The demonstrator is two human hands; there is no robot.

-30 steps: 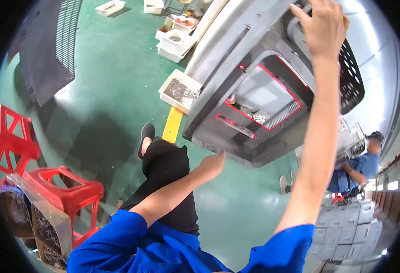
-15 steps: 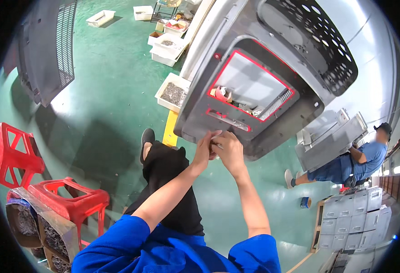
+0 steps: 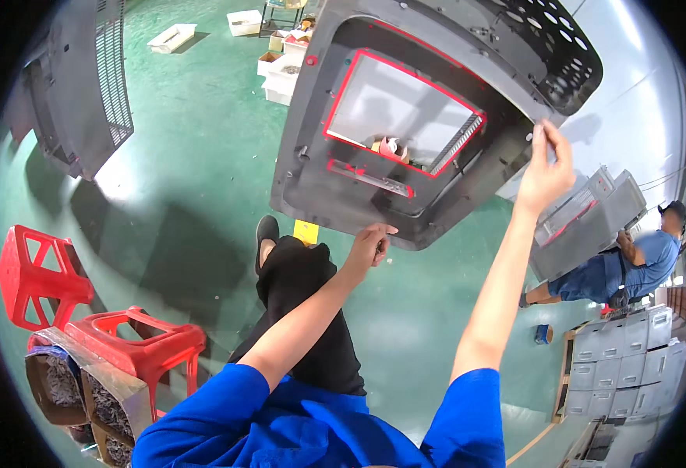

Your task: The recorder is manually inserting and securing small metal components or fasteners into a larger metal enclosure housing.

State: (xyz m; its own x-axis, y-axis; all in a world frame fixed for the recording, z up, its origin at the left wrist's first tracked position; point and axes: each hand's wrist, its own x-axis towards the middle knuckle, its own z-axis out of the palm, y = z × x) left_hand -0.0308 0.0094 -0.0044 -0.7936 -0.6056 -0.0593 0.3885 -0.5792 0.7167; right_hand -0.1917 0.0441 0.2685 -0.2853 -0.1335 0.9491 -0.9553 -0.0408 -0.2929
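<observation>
A large dark grey panel (image 3: 304,183) stands tilted in front of me, with a red-edged window opening and a red-edged slot below it. My right hand (image 3: 547,173) is raised to the panel's right edge. Its thumb and forefinger are pinched together beside a small pale spot on that edge; anything between them is too small to name. Just below the panel's lower edge, my left hand (image 3: 369,246) is closed, its fingers curled. Something small and dark shows in it, but I cannot make out what.
Red plastic stools (image 3: 136,339) stand at left, beside cardboard boxes (image 3: 54,386) of small parts. White bins (image 3: 173,37) lie on the green floor. Another grey panel (image 3: 70,86) stands far left. At right a person (image 3: 635,261) holds grey parts, near stacked grey boxes (image 3: 624,355).
My hands were together below the panel; the right has moved up and right to its edge, while the left stays low. The panel appears further up and left in view. The person shifted slightly.
</observation>
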